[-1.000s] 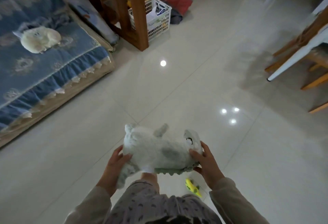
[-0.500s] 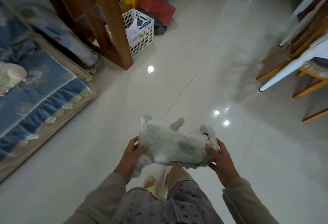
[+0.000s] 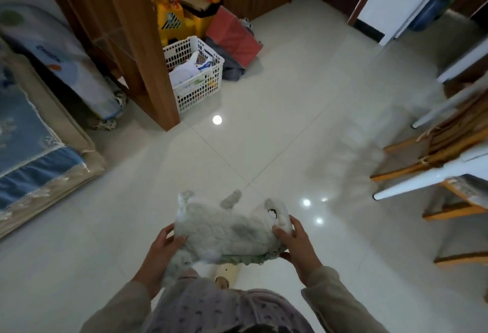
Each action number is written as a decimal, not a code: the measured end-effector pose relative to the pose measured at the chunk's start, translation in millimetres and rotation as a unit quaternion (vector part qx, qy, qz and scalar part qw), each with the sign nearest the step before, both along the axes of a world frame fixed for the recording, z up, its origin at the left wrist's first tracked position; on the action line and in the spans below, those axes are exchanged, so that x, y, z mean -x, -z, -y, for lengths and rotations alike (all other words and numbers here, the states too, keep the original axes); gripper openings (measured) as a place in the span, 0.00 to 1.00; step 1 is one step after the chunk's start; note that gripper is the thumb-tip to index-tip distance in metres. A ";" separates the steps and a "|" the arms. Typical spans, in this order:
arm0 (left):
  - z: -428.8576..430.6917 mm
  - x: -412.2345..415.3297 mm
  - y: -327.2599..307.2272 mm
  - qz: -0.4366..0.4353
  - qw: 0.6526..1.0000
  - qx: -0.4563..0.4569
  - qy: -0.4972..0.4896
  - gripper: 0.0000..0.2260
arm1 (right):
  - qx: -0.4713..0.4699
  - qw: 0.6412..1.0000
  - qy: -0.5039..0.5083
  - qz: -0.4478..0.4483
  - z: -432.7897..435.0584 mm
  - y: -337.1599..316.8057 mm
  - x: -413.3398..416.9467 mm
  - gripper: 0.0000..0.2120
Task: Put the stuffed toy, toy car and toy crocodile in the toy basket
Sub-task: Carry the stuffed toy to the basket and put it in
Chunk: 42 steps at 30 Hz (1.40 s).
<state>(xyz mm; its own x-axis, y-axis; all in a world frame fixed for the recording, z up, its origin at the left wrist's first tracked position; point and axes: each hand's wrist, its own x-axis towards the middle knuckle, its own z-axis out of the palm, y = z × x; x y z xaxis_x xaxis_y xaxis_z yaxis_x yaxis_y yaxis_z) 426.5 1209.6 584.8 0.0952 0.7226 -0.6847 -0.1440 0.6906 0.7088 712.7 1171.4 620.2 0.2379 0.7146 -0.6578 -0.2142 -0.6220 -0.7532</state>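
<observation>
The pale tiled floor [image 3: 277,126] fills most of the view, with a blue-covered mattress [image 3: 29,142] along its left edge and wooden chairs [image 3: 443,153] at its right edge. A wooden post [image 3: 137,42] stands at the far left of the floor, and just beside it on the right sits the white toy basket [image 3: 195,73], already part full of papers and packets, its open top facing up. Behind the basket is a yellow ride-on toy [image 3: 179,13].

Near the bottom of the view, well apart from the basket, the grey-green plush crocodile [image 3: 229,229] is carried above the floor, its long axis lying left to right across the body. The left hand [image 3: 161,250] wraps the tail end and the right hand [image 3: 298,245] cups the head end, both closed on the plush. The basket lies ahead and slightly left of the grip, so the left hand is the nearer one; carrying the toy forward over the rim looks like the step in hand. The toy car is not in view.
</observation>
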 end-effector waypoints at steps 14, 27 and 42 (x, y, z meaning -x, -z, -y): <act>-197.5 -72.8 0.6 -0.024 0.998 -0.019 -0.062 0.12 | -0.006 1.000 -0.015 -0.005 -204.2 7.3 -74.0 0.20; -455.3 -143.2 -25.3 0.014 0.999 -0.041 0.011 0.15 | -0.015 0.999 0.034 0.017 -429.4 -11.1 -148.1 0.23; -634.6 -202.2 -2.5 -0.049 0.984 -0.024 -0.172 0.13 | 0.000 0.991 -0.133 0.013 -715.3 5.5 -192.3 0.23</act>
